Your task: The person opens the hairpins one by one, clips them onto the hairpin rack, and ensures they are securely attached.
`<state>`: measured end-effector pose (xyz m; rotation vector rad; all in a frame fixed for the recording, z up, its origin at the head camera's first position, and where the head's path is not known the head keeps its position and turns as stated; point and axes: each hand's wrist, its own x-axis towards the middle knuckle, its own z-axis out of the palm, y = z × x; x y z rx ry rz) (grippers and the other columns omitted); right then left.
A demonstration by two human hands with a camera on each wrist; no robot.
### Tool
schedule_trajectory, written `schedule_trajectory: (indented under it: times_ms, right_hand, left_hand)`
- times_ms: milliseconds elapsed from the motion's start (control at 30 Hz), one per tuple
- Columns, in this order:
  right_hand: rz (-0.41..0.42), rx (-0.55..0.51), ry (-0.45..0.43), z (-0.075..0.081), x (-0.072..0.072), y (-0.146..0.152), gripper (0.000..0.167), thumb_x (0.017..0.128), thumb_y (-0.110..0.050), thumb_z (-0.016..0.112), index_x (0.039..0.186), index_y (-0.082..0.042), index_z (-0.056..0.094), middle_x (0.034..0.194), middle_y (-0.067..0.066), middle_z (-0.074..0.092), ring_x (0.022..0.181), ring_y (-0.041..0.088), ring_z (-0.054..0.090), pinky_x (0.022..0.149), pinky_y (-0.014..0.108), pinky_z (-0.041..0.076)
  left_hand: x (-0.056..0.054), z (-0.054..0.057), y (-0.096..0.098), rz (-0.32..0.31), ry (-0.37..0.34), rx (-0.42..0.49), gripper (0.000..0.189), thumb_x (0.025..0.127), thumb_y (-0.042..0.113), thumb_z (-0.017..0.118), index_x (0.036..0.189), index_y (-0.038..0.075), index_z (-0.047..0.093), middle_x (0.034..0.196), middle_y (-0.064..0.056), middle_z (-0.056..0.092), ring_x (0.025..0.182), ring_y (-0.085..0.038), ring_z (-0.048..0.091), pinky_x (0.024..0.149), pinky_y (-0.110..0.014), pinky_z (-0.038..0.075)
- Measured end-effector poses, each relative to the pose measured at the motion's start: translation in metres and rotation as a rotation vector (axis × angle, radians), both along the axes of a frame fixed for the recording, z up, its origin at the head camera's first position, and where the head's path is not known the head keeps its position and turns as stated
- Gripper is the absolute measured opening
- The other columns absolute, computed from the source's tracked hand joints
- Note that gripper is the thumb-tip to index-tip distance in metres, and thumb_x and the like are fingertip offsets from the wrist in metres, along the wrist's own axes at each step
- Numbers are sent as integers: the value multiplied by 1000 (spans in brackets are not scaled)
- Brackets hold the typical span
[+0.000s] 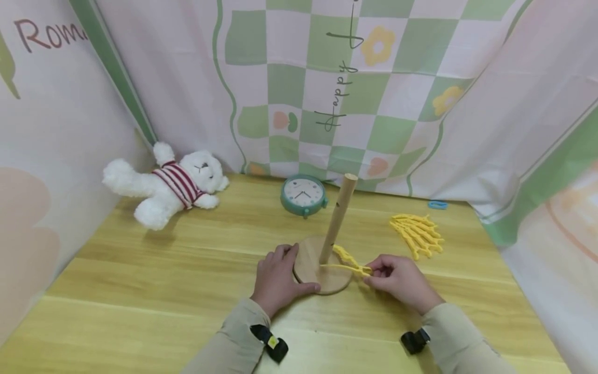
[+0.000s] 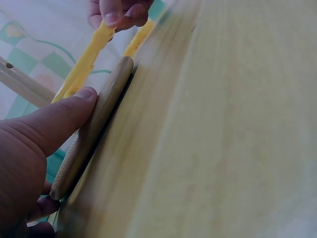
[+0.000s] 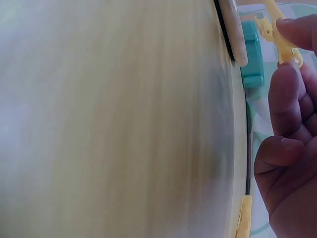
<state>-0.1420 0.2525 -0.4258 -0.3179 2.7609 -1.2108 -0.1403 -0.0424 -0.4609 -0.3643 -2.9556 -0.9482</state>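
Observation:
In the head view a wooden stand has a round base [image 1: 333, 283] and an upright dowel post [image 1: 340, 210] with small holes in it. My left hand [image 1: 276, 280] grips the base at its left side, thumb over the top and fingers at the rim. My right hand [image 1: 403, 283] pinches one end of a yellow forked plastic piece [image 1: 362, 270] between thumb and fingertips. Its two arms point left toward the foot of the post, one thin and smooth, the other knobbly. The right wrist view shows a rounded end of the yellow piece [image 3: 286, 47] at the fingertips.
More yellow branched pieces [image 1: 417, 235] lie fanned out at the right. Behind the stand is a green clock [image 1: 303, 195]. A blue clip-like item [image 1: 437, 204] lies at the back right, and a white plush bear [image 1: 175, 184] in a striped top at the back left. Printed curtains border the table.

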Motion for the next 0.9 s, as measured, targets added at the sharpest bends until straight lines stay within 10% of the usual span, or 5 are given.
schedule_trajectory:
  times_ms: [900]
  right_hand:
    - [-7,-85,-39,-9,-16,-32,26,79,-20,85,99,-10,72,83,3,65,73,21,58,59,28,49]
  left_hand:
    - [-3,-1,4,20,-6,-44,101,74,73,73,152,14,45,143,-9,49,119,-29,50,97,-49,36]
